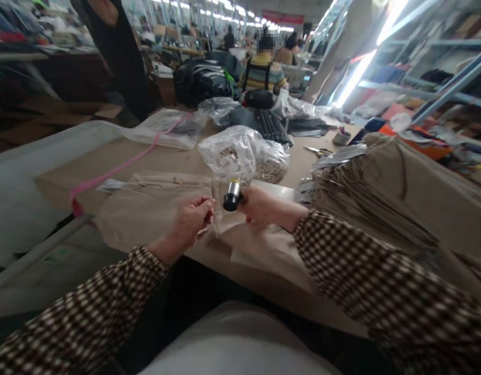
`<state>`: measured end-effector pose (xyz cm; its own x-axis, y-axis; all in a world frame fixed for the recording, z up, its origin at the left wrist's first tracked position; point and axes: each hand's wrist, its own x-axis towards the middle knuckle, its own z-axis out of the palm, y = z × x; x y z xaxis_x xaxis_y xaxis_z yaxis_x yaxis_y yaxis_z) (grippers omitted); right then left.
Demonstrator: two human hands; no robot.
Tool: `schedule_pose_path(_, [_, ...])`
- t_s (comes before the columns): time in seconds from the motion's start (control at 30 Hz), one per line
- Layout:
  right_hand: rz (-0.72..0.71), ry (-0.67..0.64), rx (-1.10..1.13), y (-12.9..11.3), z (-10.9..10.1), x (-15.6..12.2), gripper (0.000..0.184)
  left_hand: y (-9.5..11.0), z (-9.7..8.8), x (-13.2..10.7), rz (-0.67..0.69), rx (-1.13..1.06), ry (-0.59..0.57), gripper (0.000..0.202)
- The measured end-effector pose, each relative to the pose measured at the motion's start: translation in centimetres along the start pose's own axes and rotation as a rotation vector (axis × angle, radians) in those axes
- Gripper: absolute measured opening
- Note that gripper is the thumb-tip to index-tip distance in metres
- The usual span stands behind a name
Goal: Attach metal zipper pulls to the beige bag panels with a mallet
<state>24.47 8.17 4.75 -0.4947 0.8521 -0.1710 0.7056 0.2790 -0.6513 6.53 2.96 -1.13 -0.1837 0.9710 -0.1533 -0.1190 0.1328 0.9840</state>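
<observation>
My right hand is closed round a small black and silver cylindrical tool, held just above the table. My left hand is closed in a pinch on a thin beige cord or strap of a beige garment that lies flat on the table under both hands. The two hands are close together, the tool's end pointing toward the left hand. Both sleeves are brown and white check.
Behind the hands sit clear plastic bags of small parts. A tall stack of beige garments fills the right side. Scissors, a pink strap and black bags lie farther back. A person in stripes sits beyond the table.
</observation>
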Motion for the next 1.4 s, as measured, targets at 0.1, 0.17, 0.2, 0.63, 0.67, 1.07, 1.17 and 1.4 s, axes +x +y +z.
schedule_pose_path(0.1, [0.092,-0.051,0.168,0.6,1.0,0.8,0.019,1.1,-0.9,0.0,0.003,-0.134,0.037,0.021])
schedule_pose_path(0.17, [0.133,0.054,0.257,1.5,0.0,0.2,0.022,2.0,-0.4,-0.3,-0.037,-0.220,-0.022,0.027])
schedule_pose_path(0.2, [0.142,0.098,0.280,1.8,-0.6,-0.3,0.024,2.4,0.2,-0.5,-0.078,-0.270,-0.071,0.031])
schedule_pose_path(0.63, [0.006,0.161,0.255,4.0,0.8,-3.9,0.005,2.9,9.9,-2.0,-0.262,-0.476,-0.388,0.061])
schedule_pose_path(0.67, [0.007,0.174,0.261,4.1,0.6,-4.0,0.004,2.8,9.8,-1.9,-0.272,-0.485,-0.389,0.060])
schedule_pose_path(1.07, [0.119,0.204,0.523,4.2,-0.9,-5.1,0.027,-0.5,8.8,-2.4,-0.196,-0.186,-0.598,0.027])
schedule_pose_path(1.17, [0.129,0.149,0.572,5.8,-0.6,-4.7,0.029,-0.8,9.1,-1.5,-0.164,-0.038,-0.588,0.023])
schedule_pose_path(1.4, [0.299,0.088,0.561,9.9,0.8,-3.4,0.025,-1.8,9.4,1.3,-0.073,0.386,-0.516,0.017])
